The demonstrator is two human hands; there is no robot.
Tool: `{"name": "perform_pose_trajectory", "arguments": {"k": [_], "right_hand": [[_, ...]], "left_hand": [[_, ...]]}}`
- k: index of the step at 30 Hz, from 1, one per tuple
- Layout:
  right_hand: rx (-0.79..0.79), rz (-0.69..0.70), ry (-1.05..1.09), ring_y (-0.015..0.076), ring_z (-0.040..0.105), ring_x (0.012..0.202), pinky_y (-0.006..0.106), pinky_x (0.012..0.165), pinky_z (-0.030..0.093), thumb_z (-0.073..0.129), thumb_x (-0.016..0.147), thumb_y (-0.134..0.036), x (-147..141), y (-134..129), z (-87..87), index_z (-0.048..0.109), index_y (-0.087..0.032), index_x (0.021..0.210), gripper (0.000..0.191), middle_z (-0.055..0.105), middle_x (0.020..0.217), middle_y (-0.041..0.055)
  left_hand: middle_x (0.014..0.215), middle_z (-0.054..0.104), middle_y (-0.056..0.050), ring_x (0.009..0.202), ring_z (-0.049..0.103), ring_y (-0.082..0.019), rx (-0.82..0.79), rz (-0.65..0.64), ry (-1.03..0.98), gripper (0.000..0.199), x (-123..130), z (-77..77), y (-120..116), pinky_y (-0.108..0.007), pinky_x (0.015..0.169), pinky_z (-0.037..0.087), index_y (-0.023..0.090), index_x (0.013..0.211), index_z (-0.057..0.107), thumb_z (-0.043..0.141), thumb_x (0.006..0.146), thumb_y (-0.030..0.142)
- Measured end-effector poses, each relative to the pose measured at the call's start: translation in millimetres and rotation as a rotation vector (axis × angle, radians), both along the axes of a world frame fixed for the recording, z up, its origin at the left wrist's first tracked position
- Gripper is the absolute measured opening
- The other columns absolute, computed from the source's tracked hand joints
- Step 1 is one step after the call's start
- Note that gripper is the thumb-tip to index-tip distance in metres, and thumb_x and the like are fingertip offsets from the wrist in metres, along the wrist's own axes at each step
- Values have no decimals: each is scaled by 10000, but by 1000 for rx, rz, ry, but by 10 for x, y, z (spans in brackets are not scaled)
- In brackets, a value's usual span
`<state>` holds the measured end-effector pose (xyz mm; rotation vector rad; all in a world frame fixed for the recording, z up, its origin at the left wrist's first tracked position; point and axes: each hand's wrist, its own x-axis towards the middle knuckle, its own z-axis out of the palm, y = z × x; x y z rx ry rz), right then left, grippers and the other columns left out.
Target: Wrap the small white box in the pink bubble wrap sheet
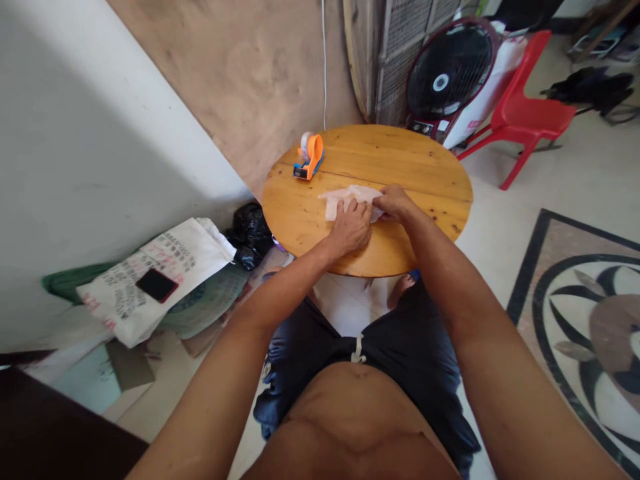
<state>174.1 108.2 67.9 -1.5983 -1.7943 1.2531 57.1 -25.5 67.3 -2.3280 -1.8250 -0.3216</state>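
A whitish, translucent wrap, like bubble wrap, lies near the middle of the round wooden table. Resting on top of it with fingers spread is my left hand, pressing it to the tabletop. My right hand has its fingers closed on the wrap's right end, close beside the left hand. Whether anything is inside the wrap cannot be made out. Behind and to the left of the hands stands an orange and blue tape dispenser with a roll of tape.
Left of the table are a black plastic bag and a white printed sack with a phone on it. A fan and a red chair stand at the back right. A wooden board leans behind the table.
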Motion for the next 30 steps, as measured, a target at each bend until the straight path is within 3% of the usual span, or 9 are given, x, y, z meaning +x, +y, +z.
{"name": "perform_pose_trajectory", "arguments": {"k": [6,13,17,24,30], "right_hand": [[-51,-41,79,136,499,491,294,491,477,662,678,-104,2,-73,99,590,-185,757,134,526,543,-4],[-83,-26,135,133,486,478,298,509,471,643,695,-97,-31,-101,123,561,-205,730,139,517,534,-8],[-77,-9,149,139,478,477,281,489,454,674,722,-159,-34,-106,107,594,-200,774,104,508,505,-9],[-28,-2,186,127,453,472,260,467,422,699,800,-269,-38,-144,142,606,-196,774,121,507,512,-8],[-39,7,214,124,431,455,253,459,395,630,837,-260,-70,-124,119,589,-198,740,122,493,497,-14]], "left_hand": [[1386,579,-216,1295,478,-382,-13,-45,-7,506,-78,39,29,-564,1092,345,105,1365,550,566,922,348],[1239,668,-148,1216,553,-299,-8,6,-115,313,-110,26,174,-447,1034,396,151,1150,671,465,1007,337],[1142,701,-136,1187,584,-287,17,75,-144,324,-67,2,262,-458,1025,401,164,1062,710,425,1035,317],[1121,709,-144,1194,580,-297,61,115,-159,371,-21,-56,343,-473,1033,411,154,1074,724,399,1047,332],[1139,688,-154,1199,559,-301,86,45,-156,321,-62,-119,273,-468,1030,426,157,1061,711,460,1011,350]]}}
